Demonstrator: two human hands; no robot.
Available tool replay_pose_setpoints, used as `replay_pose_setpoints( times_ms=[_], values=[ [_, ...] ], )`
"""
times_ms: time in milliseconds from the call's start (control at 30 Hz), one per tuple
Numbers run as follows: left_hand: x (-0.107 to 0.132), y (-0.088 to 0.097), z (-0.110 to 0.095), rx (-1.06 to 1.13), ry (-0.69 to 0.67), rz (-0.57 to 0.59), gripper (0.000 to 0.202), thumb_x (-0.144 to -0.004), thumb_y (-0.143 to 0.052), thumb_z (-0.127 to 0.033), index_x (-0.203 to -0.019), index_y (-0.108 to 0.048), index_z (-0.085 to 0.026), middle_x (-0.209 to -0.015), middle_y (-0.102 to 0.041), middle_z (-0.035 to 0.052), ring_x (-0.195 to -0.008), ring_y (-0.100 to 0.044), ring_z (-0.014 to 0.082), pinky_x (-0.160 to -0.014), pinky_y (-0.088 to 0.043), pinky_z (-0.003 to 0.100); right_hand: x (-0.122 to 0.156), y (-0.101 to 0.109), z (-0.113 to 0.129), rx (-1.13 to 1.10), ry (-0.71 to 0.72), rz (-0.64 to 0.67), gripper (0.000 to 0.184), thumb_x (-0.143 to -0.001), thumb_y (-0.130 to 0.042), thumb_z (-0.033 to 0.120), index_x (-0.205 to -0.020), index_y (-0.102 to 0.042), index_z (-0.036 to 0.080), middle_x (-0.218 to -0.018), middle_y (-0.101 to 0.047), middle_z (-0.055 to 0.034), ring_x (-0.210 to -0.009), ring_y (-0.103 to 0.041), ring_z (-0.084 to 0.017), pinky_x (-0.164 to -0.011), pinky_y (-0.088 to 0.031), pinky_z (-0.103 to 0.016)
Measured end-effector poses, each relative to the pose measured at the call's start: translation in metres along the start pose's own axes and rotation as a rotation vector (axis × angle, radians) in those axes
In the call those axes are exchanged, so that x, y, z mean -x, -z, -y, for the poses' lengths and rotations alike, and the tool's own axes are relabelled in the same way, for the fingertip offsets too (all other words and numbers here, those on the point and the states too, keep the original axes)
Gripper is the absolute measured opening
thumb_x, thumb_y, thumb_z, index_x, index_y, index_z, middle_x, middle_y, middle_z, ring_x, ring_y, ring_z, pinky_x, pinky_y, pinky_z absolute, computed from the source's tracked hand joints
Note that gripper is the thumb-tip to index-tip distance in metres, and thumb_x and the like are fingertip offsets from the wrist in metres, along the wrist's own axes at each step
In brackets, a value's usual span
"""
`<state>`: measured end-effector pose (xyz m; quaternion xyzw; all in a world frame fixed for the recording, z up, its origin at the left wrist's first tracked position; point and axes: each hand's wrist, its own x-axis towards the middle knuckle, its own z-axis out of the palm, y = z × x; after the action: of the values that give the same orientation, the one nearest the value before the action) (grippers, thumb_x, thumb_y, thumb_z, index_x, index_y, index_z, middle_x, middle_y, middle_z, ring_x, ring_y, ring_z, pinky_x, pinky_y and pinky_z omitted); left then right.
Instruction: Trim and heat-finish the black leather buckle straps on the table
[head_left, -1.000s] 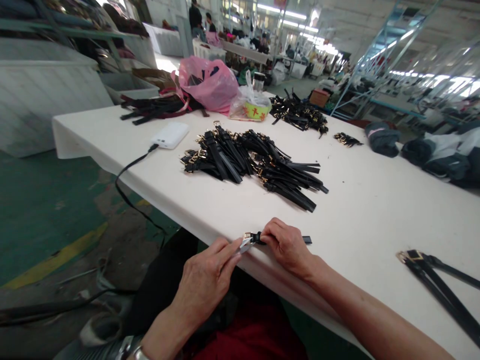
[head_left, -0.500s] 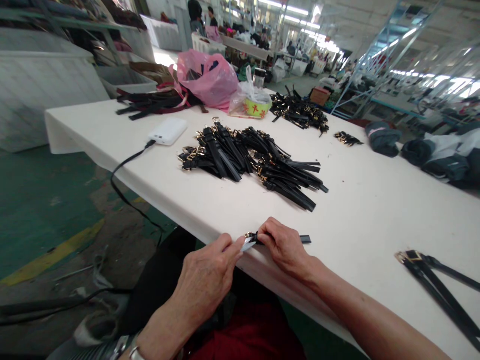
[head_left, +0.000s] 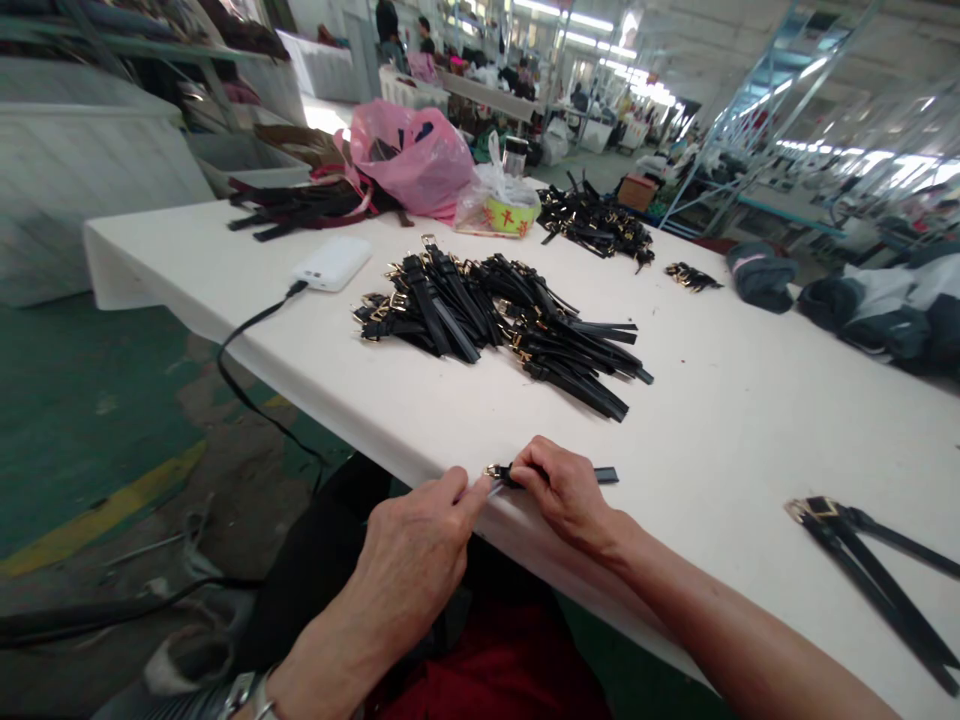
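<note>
A short black strap with a gold buckle lies at the table's near edge, running left to right. My right hand is closed over its middle, and the tail sticks out on the right. At the buckle end, the thumb and fingers of my left hand are pinched together. A thin pale sliver shows beneath the buckle by these fingertips; its kind I cannot make out. Beyond my hands is a heap of black buckled straps, its gold buckles showing.
Longer black straps lie at right. A white power bank with a black cable hanging over the edge sits at left. Farther back are a pink bag, a clear bag, more straps and dark rolled bundles.
The pale piece under the buckle shows less broadly than before, now only a thin sliver. Both hands stay at the strap with little movement. The whole view has shifted slightly.
</note>
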<state>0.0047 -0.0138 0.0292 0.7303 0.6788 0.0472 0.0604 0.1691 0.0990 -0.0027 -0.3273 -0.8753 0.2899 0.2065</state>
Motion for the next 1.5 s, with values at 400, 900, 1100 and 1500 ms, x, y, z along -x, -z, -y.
replay_pose_setpoints(
  times_ms=[400, 900, 1100, 1500],
  values=[
    [0.001, -0.011, 0.008, 0.154, 0.003, -0.142, 0.032, -0.096, -0.035, -0.025, -0.122, -0.054, -0.028, -0.088, -0.062, 0.0003, -0.074, -0.062, 0.0142, -0.067, -0.045, 0.025, -0.009, 0.005, -0.006, -0.367, -0.219, -0.053, 0.015, -0.082, -0.057, 0.025, -0.07, -0.061, 0.017, -0.063, -0.059, 0.0025, -0.058, -0.051, -0.01, -0.058, -0.04, -0.021],
    [-0.005, 0.01, 0.01, 0.075, -0.002, -0.055, 0.03, -0.096, -0.034, -0.032, -0.115, -0.057, -0.029, -0.087, -0.061, -0.0005, -0.072, -0.064, 0.0166, -0.061, -0.042, 0.027, -0.008, 0.002, -0.008, -0.328, -0.137, -0.077, 0.016, -0.082, -0.057, 0.023, -0.067, -0.059, 0.018, -0.066, -0.057, 0.0028, -0.061, -0.05, -0.009, -0.059, -0.039, -0.021],
    [-0.01, 0.014, 0.005, 0.09, -0.036, -0.002, 0.029, -0.096, -0.035, -0.029, -0.113, -0.057, -0.029, -0.087, -0.061, -0.0004, -0.072, -0.064, 0.0166, -0.063, -0.043, 0.027, -0.007, 0.003, -0.006, -0.341, -0.136, -0.086, 0.017, -0.083, -0.056, 0.024, -0.067, -0.057, 0.018, -0.064, -0.055, 0.0031, -0.06, -0.049, -0.009, -0.058, -0.038, -0.021],
    [-0.022, 0.027, -0.005, -0.018, -0.063, 0.064, 0.027, -0.094, -0.036, -0.028, -0.101, -0.061, -0.027, -0.082, -0.06, 0.001, -0.065, -0.062, 0.0196, -0.056, -0.04, 0.029, -0.007, 0.003, -0.007, -0.369, -0.089, -0.088, 0.019, -0.083, -0.057, 0.023, -0.065, -0.055, 0.018, -0.064, -0.053, 0.0035, -0.061, -0.048, -0.009, -0.059, -0.037, -0.021]
  ],
)
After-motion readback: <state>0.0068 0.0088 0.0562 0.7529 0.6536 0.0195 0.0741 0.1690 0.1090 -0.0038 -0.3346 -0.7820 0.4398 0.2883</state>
